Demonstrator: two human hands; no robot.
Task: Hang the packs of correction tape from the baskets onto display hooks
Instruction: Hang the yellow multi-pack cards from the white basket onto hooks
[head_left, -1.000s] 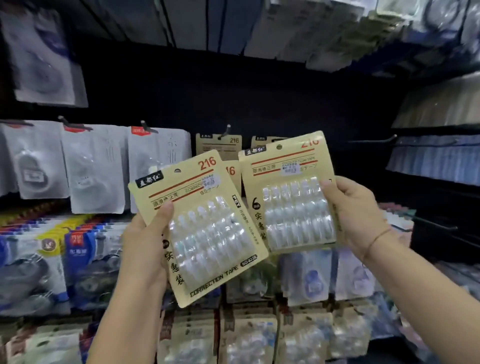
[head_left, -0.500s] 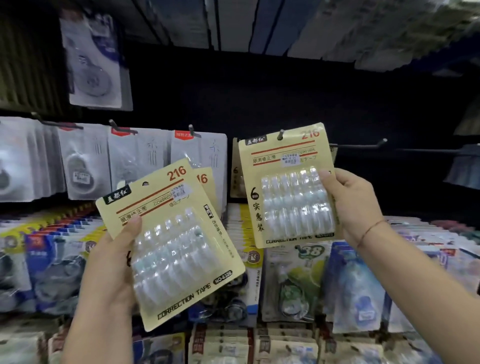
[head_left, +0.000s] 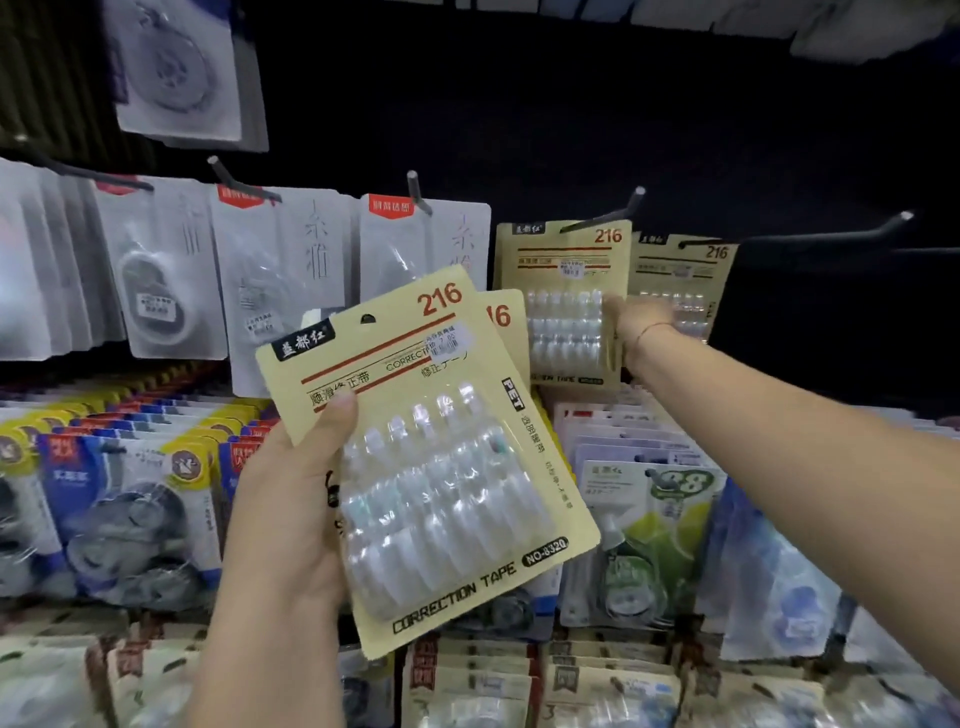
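Closest to me, my left hand (head_left: 291, 493) grips a small stack of correction tape packs (head_left: 431, 467), thumb pressed on the front card, held low and short of the hooks. Farther off, my right hand (head_left: 636, 325) pinches the right edge of a hooked pack (head_left: 563, 312), its top on a hook (head_left: 605, 213), beside a neighbouring pack (head_left: 680, 280). I judge that hanging nearly finished. Next I'd let go, take the front card from the stack, and line its hole up with a hook tip.
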